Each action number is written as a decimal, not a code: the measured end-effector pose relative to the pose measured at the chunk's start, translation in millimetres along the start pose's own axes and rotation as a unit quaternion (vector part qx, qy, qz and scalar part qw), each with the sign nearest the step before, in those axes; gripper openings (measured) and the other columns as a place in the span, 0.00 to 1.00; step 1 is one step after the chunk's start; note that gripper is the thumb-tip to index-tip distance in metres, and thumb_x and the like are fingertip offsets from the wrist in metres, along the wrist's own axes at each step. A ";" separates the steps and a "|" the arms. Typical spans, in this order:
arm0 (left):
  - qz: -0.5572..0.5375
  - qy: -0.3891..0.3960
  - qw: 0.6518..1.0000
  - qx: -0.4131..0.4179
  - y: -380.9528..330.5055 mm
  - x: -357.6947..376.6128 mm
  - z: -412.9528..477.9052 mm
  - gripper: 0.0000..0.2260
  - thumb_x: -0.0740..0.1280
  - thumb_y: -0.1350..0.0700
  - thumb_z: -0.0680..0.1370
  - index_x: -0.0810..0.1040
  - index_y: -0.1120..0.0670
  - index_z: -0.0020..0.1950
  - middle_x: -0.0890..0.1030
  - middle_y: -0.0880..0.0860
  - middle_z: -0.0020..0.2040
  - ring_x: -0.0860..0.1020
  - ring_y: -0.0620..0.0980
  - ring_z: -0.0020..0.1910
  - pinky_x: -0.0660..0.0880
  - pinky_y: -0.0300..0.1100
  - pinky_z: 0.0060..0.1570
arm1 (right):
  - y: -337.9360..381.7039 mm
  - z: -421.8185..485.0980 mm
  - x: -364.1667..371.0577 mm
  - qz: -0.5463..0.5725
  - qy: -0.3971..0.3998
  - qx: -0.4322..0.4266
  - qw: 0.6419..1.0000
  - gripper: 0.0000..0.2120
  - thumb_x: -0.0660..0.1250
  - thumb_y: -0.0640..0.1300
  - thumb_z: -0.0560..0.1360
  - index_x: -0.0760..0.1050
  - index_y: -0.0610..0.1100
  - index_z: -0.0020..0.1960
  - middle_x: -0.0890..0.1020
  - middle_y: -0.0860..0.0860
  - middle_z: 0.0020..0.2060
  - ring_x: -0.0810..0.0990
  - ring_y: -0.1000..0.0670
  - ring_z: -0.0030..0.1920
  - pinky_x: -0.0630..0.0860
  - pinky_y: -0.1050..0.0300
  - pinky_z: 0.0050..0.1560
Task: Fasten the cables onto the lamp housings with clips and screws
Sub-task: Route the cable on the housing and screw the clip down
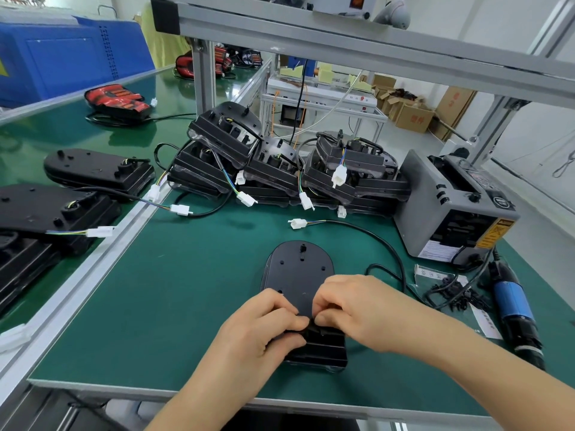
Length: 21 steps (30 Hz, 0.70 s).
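Observation:
A black lamp housing (300,272) lies back-up on the green mat in front of me. Its black cable (378,241) loops off to the right and ends in a white connector (298,223). My left hand (264,325) and my right hand (351,303) meet over the housing's near end, fingertips pinched together on a small black part, likely a clip, at the cable outlet. The part itself is mostly hidden by my fingers. A blue electric screwdriver (513,309) lies at the right. Small black clips (457,295) sit in a loose pile beside it.
A heap of black lamp housings (280,169) with white connectors fills the back of the mat. A grey tape dispenser (451,206) stands at the right. More housings (99,172) lie on the left bench, with red lamps (116,101) behind. An aluminium rail (102,244) divides the benches.

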<state>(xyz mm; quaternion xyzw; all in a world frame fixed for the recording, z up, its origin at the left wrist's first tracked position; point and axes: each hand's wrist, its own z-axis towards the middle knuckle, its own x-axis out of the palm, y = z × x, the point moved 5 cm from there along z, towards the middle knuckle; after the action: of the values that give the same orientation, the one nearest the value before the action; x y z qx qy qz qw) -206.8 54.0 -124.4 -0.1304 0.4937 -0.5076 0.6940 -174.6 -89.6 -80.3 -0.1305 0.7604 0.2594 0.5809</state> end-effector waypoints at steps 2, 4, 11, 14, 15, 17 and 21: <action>0.001 0.000 1.000 0.002 0.3 -0.5 -0.1 0.06 0.69 0.53 0.72 0.79 0.46 0.48 0.74 0.40 0.48 0.74 0.39 0.42 0.72 0.36 0.40 | 0.2 2.0 -0.9 -0.006 0.016 -0.007 1.000 0.06 0.61 0.50 0.79 0.75 0.52 0.52 0.72 0.58 0.45 0.73 0.54 0.50 0.65 0.62 0.50; 0.004 0.001 1.000 0.009 -0.8 -1.0 0.4 0.06 0.69 0.53 0.72 0.79 0.46 0.48 0.74 0.40 0.47 0.73 0.39 0.41 0.72 0.36 0.39 | 0.9 3.9 -2.4 -0.016 0.028 -0.011 0.999 0.07 0.61 0.51 0.79 0.75 0.52 0.52 0.72 0.57 0.45 0.73 0.54 0.51 0.65 0.62 0.49; 0.052 0.007 0.997 0.057 -5.9 -2.9 1.3 0.03 0.69 0.54 0.73 0.80 0.49 0.46 0.75 0.44 0.46 0.73 0.43 0.42 0.72 0.40 0.38 | 8.7 12.1 -10.3 -0.050 0.018 -0.037 0.998 0.07 0.64 0.50 0.76 0.79 0.50 0.51 0.75 0.58 0.44 0.73 0.56 0.49 0.64 0.62 0.46; 0.081 0.003 0.993 0.080 -10.1 -5.0 3.4 0.03 0.69 0.54 0.73 0.81 0.51 0.45 0.74 0.44 0.46 0.72 0.43 0.41 0.72 0.39 0.36 | 6.3 8.0 -8.6 -0.037 -0.009 -0.042 0.998 0.08 0.64 0.49 0.76 0.80 0.51 0.51 0.77 0.56 0.45 0.73 0.56 0.49 0.62 0.63 0.44; 0.084 0.002 0.993 0.083 -10.8 -5.7 4.2 0.03 0.69 0.54 0.73 0.81 0.52 0.44 0.74 0.44 0.45 0.72 0.43 0.40 0.72 0.40 0.36 | 4.9 5.0 -7.5 -0.028 -0.023 -0.044 0.998 0.08 0.64 0.49 0.77 0.80 0.50 0.52 0.78 0.55 0.45 0.74 0.55 0.49 0.63 0.63 0.44; 0.083 0.005 0.993 0.080 -10.7 -6.3 4.8 0.03 0.69 0.53 0.74 0.81 0.52 0.44 0.74 0.44 0.45 0.72 0.43 0.40 0.72 0.39 0.35 | 2.6 -2.6 -4.0 -0.009 -0.052 -0.052 0.997 0.09 0.63 0.48 0.78 0.80 0.50 0.53 0.78 0.54 0.46 0.75 0.55 0.49 0.67 0.64 0.48; 0.073 0.012 0.996 0.059 -8.3 -5.5 4.3 0.04 0.68 0.52 0.75 0.80 0.51 0.44 0.74 0.43 0.45 0.69 0.40 0.39 0.67 0.32 0.37 | 5.2 -16.7 5.0 -0.013 -0.090 -0.079 0.993 0.12 0.61 0.45 0.77 0.81 0.46 0.54 0.79 0.51 0.44 0.77 0.51 0.45 0.70 0.64 0.47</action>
<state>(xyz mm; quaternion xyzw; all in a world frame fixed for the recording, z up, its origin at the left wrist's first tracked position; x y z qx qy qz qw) -208.0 53.4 -113.7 -0.0470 0.4792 -0.4849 0.7301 -192.3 -93.8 -80.6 -0.1618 0.6807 0.3213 0.6382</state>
